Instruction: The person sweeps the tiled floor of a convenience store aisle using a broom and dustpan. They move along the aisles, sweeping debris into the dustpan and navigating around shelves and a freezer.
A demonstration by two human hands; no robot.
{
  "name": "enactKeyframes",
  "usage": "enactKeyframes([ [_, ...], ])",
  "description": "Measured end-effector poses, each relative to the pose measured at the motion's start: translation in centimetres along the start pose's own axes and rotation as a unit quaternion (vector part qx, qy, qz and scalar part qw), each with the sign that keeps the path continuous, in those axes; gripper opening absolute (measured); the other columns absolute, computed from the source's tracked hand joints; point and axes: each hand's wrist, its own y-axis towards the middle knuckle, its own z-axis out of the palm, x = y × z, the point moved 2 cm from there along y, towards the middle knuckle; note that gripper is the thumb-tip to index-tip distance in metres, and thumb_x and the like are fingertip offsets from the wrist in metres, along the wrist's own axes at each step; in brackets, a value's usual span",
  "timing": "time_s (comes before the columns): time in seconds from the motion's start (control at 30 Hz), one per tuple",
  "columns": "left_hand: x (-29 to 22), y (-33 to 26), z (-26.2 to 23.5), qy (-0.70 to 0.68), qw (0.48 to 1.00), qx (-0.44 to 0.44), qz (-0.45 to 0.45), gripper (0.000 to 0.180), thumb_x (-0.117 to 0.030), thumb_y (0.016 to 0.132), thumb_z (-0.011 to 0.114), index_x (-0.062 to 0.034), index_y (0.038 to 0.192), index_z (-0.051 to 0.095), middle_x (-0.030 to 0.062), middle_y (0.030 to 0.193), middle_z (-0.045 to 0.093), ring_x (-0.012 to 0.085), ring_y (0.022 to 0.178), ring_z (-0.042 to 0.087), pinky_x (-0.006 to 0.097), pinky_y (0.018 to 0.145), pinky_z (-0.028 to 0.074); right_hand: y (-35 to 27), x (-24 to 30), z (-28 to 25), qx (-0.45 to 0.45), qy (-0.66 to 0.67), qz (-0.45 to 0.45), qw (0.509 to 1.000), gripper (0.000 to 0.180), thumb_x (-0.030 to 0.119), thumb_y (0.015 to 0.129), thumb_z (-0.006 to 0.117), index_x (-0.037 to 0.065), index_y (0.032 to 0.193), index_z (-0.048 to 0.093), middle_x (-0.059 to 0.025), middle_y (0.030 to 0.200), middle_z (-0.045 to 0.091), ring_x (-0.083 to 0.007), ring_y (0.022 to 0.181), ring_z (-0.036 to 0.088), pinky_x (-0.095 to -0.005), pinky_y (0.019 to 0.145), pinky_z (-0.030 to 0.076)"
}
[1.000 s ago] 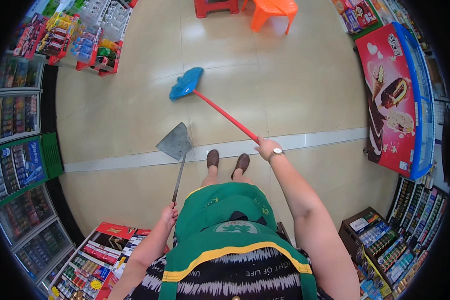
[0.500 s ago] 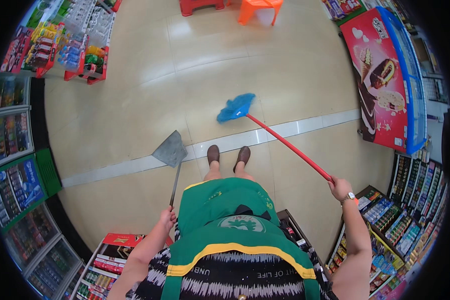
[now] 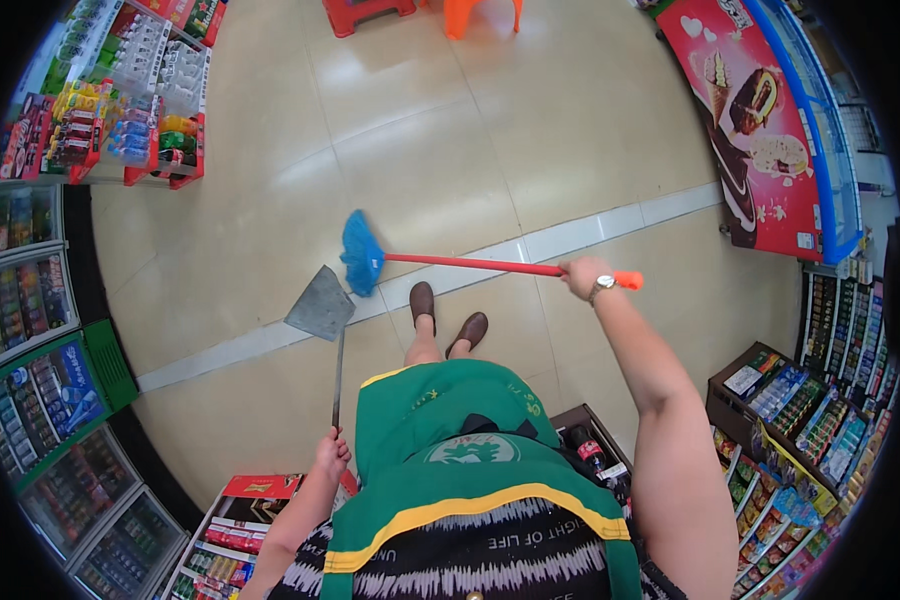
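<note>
Right hand (image 3: 585,278) fingers wrapped round the red handle of the broom (image 3: 470,264), near its orange grip end, which pokes out to the right of them; left hand (image 3: 333,455) fingers closed on the dustpan (image 3: 320,305) stick, pan lying straight ahead of them and a touch left. Broom's long axis runs nearly level, leftward from the right fingers to the blue head (image 3: 362,255), which sits just beside the pan's right edge, ahead of the left fingers; touching or apart, can't quite tell from overhead. Left hand is the nearer one to the pan. Versus half a second ago: head has swung left from in front of the shoes (image 3: 445,318), handle gone from slanted to almost crosswise, right hand drawn inward, left hand's hold unchanged
</note>
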Motion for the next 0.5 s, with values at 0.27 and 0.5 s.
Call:
enactKeyframes([
  [0.27,1.5,-0.6,1.3,0.035,0.999,-0.037,0.016,0.019,-0.029,0.085,0.038,-0.0114,0.088,0.042,-0.0049,0.046,0.025,0.0072,0.035,0.02,0.022,0.034,0.017,-9.5,-19.0,0.3,-0.034,-0.094,0.102,0.99,0.013,0.022,0.075,0.05,0.015,0.084,0.057,-0.007,0.077,0.058,-0.0244,0.076,0.055,-0.0365,0.064,0.042],
  [0.5,-2.2,0.1,4.3,0.072,0.997,0.001,0.012,0.018,-0.027,0.086,0.036,-0.0099,0.087,0.041,-0.0049,0.046,0.024,0.0075,0.036,0.021,0.022,0.033,0.019,-16.6,-20.8,-7.5,-0.121,-0.168,0.158,0.965,0.012,0.023,0.072,0.054,0.013,0.075,0.058,-0.0088,0.063,0.055,-0.0248,0.065,0.054,-0.0373,0.057,0.042],
])
